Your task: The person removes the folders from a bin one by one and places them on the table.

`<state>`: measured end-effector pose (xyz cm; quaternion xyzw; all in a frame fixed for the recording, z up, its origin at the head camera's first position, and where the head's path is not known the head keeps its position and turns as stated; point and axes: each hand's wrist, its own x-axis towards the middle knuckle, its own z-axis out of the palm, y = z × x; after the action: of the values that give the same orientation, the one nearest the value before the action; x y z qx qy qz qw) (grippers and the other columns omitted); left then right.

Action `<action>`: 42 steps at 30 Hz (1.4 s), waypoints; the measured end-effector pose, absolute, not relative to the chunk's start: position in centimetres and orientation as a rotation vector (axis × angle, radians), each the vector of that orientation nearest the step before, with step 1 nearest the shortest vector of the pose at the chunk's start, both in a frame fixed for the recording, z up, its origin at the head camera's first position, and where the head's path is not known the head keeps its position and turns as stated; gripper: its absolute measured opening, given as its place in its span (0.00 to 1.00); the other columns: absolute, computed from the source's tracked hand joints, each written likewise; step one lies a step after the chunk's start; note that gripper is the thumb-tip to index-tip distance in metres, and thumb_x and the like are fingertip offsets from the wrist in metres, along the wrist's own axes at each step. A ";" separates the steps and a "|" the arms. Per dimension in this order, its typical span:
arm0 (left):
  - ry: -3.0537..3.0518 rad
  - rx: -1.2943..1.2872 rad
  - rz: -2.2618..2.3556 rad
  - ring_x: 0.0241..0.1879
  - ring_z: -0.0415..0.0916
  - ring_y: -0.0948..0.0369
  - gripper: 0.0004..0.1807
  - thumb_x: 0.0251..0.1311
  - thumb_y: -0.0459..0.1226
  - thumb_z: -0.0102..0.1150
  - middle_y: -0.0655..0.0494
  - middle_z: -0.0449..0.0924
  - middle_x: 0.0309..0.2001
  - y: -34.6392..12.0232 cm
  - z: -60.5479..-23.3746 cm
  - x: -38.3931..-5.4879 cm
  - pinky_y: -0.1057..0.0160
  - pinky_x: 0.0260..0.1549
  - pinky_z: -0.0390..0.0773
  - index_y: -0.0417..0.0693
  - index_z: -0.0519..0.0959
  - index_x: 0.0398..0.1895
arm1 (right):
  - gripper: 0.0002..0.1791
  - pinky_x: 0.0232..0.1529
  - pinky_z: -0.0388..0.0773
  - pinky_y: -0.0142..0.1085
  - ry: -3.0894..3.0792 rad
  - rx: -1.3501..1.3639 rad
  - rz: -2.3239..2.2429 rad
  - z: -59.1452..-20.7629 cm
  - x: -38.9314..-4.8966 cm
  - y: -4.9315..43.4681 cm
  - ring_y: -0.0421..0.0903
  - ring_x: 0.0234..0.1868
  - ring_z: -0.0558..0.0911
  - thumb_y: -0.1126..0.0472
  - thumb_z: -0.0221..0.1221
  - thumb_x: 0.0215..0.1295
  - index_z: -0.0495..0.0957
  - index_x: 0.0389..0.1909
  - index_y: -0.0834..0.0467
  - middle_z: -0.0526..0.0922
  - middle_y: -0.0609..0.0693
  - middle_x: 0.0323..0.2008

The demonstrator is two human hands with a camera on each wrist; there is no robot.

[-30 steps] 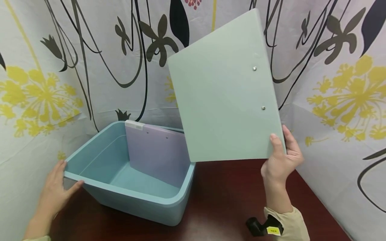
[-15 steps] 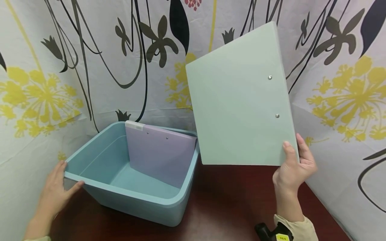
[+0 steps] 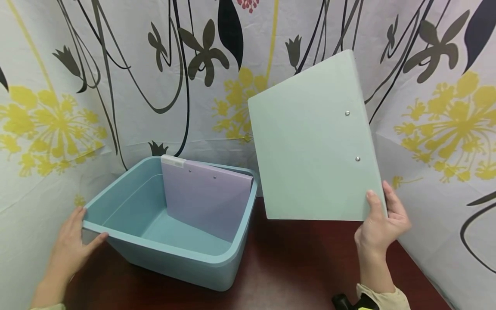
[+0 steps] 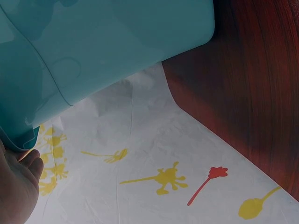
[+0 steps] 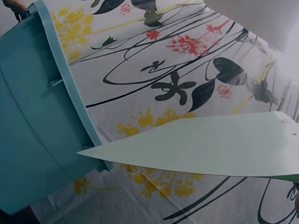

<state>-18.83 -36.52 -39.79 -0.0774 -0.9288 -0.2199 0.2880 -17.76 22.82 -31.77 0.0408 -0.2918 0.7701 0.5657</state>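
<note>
A pale green file folder (image 3: 310, 142) with two metal rivets is raised upright and slightly tilted at the right of the head view. My right hand (image 3: 381, 224) pinches its lower right corner, thumb on the face towards me and fingers behind. In the right wrist view the folder (image 5: 201, 144) shows at a slant beside the bin. My left hand (image 3: 67, 245) holds the near left corner of a blue plastic bin (image 3: 166, 252), fingers at its left rim and thumb along the front. Inside the bin a purple file folder (image 3: 205, 198) with a white label leans against the back wall.
The bin stands on a dark red-brown wooden table (image 3: 286, 267). A white curtain (image 3: 128, 94) with yellow and dark plant prints hangs behind and along both sides. A black wrist strap (image 3: 366, 301) shows at the right sleeve.
My right hand has moved right and lowered the green folder, so more of the purple folder and the bin's right rim shows. The left hand and the bin have stayed in place.
</note>
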 end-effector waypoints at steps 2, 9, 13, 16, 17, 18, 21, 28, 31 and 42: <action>-2.482 -0.206 -0.586 0.60 0.47 0.33 0.46 0.53 0.47 0.57 0.30 0.47 0.65 -36.5 -39.8 -18.8 0.45 0.64 0.40 0.29 0.49 0.66 | 0.19 0.32 0.79 0.32 -0.703 0.084 1.802 -32.1 -17.7 22.9 0.50 0.32 0.83 0.86 0.58 0.40 0.75 0.39 0.80 0.82 0.64 0.32; -2.488 -0.205 -0.583 0.61 0.47 0.33 0.46 0.54 0.48 0.57 0.30 0.47 0.66 -36.5 -39.7 -18.8 0.44 0.63 0.40 0.29 0.48 0.66 | 0.19 0.33 0.79 0.32 -0.744 0.063 1.779 -33.3 -17.3 23.1 0.50 0.34 0.83 0.85 0.58 0.40 0.75 0.40 0.81 0.83 0.64 0.34; -2.481 -0.211 -0.584 0.61 0.47 0.33 0.46 0.53 0.47 0.57 0.30 0.47 0.65 -36.5 -39.6 -18.8 0.45 0.64 0.40 0.29 0.49 0.66 | 0.19 0.33 0.79 0.31 -0.778 0.043 1.797 -34.2 -16.9 23.2 0.49 0.35 0.82 0.84 0.60 0.41 0.75 0.41 0.80 0.83 0.62 0.35; -2.478 -0.214 -0.585 0.60 0.47 0.33 0.46 0.53 0.48 0.57 0.30 0.47 0.65 -36.5 -39.6 -18.8 0.46 0.64 0.40 0.29 0.49 0.66 | 0.19 0.33 0.79 0.30 -0.804 0.025 1.812 -34.9 -16.7 23.4 0.49 0.36 0.82 0.83 0.61 0.42 0.74 0.41 0.80 0.83 0.61 0.35; -2.475 -0.216 -0.586 0.60 0.47 0.33 0.46 0.53 0.48 0.57 0.30 0.48 0.65 -36.5 -39.6 -18.8 0.46 0.64 0.40 0.29 0.49 0.66 | 0.19 0.33 0.79 0.30 -0.813 0.017 1.809 -35.2 -16.7 23.4 0.49 0.36 0.82 0.83 0.61 0.42 0.75 0.41 0.80 0.83 0.61 0.35; -2.473 -0.217 -0.587 0.60 0.48 0.33 0.46 0.54 0.49 0.57 0.30 0.48 0.65 -36.5 -39.7 -18.8 0.47 0.64 0.40 0.29 0.49 0.66 | 0.19 0.33 0.79 0.30 -0.819 0.010 1.808 -35.4 -16.7 23.4 0.49 0.36 0.82 0.83 0.61 0.42 0.75 0.41 0.80 0.83 0.61 0.35; -2.469 -0.219 -0.589 0.60 0.48 0.33 0.46 0.54 0.49 0.57 0.30 0.48 0.65 -36.5 -39.7 -18.8 0.47 0.65 0.39 0.28 0.49 0.66 | 0.19 0.33 0.79 0.29 -0.849 -0.022 1.797 -35.9 -16.7 23.4 0.48 0.36 0.82 0.83 0.60 0.43 0.75 0.41 0.79 0.83 0.60 0.36; -2.482 -0.210 -0.593 0.61 0.46 0.33 0.46 0.54 0.48 0.57 0.29 0.47 0.65 -36.4 -39.7 -18.8 0.47 0.65 0.38 0.29 0.48 0.66 | 0.19 0.34 0.78 0.28 -0.989 -0.155 1.767 -37.3 -16.5 23.3 0.45 0.37 0.83 0.80 0.60 0.46 0.76 0.43 0.75 0.84 0.55 0.37; -2.484 -0.210 -0.595 0.61 0.46 0.33 0.47 0.54 0.49 0.57 0.29 0.47 0.65 -36.4 -39.6 -18.8 0.47 0.65 0.38 0.29 0.48 0.66 | 0.19 0.33 0.78 0.27 -1.051 -0.208 1.762 -37.9 -16.4 23.2 0.43 0.37 0.83 0.78 0.61 0.47 0.77 0.44 0.73 0.84 0.53 0.37; -2.497 -0.212 -0.597 0.61 0.45 0.33 0.47 0.54 0.49 0.57 0.30 0.46 0.66 -36.5 -39.7 -18.8 0.46 0.65 0.37 0.29 0.47 0.66 | 0.19 0.29 0.77 0.25 -1.174 -0.331 1.790 -40.3 -16.0 22.8 0.38 0.34 0.83 0.76 0.62 0.49 0.78 0.45 0.68 0.85 0.45 0.34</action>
<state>-18.81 -36.53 -39.70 -0.0791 -0.9308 -0.2224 0.2790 -16.04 22.76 -40.32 -0.1351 -0.4789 0.7300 0.4685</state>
